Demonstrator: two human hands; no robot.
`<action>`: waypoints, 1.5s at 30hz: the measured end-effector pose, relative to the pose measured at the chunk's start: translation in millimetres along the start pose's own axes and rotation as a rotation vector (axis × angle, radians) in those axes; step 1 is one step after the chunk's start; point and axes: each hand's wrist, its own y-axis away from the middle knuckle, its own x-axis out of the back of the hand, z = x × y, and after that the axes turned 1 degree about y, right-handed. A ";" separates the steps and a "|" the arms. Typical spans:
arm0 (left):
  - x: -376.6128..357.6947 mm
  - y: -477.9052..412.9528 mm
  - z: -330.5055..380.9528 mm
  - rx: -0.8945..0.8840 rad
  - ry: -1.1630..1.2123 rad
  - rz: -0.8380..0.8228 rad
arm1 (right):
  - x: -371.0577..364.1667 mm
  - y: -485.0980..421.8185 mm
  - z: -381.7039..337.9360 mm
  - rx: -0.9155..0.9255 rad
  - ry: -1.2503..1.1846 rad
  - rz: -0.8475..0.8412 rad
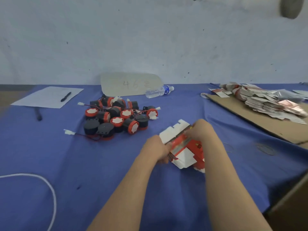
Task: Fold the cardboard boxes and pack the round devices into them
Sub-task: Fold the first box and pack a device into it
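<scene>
Right of the tabletop's (86, 164) middle, we grip a half-folded red-and-white cardboard box (184, 146): left hand (157, 148) pinches its left edge, right hand (202, 130) curls over its far side.

Left grip (158, 147), right grip (202, 130) apparently clasping.

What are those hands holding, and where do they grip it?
A partly folded cardboard box: the left hand grips its left edge, the right hand its far right side.
</scene>
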 end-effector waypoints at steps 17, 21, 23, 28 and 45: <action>110.7 2.6 -83.5 -0.205 0.661 1.039 | -116.0 73.2 -135.9 0.526 -1.085 0.048; 102.9 1.3 -104.9 -0.282 0.591 1.019 | -130.2 68.0 -132.0 0.511 -1.144 -0.034; 101.2 -0.5 -107.7 -0.346 0.568 1.003 | -134.2 64.5 -132.9 0.525 -1.175 -0.075; 100.5 -4.3 -106.5 -0.438 0.691 0.788 | -144.2 65.9 -133.8 0.622 -1.097 -0.085; 81.6 -1.7 -100.9 -0.493 0.545 0.801 | -149.1 52.6 -126.0 0.596 -0.914 0.057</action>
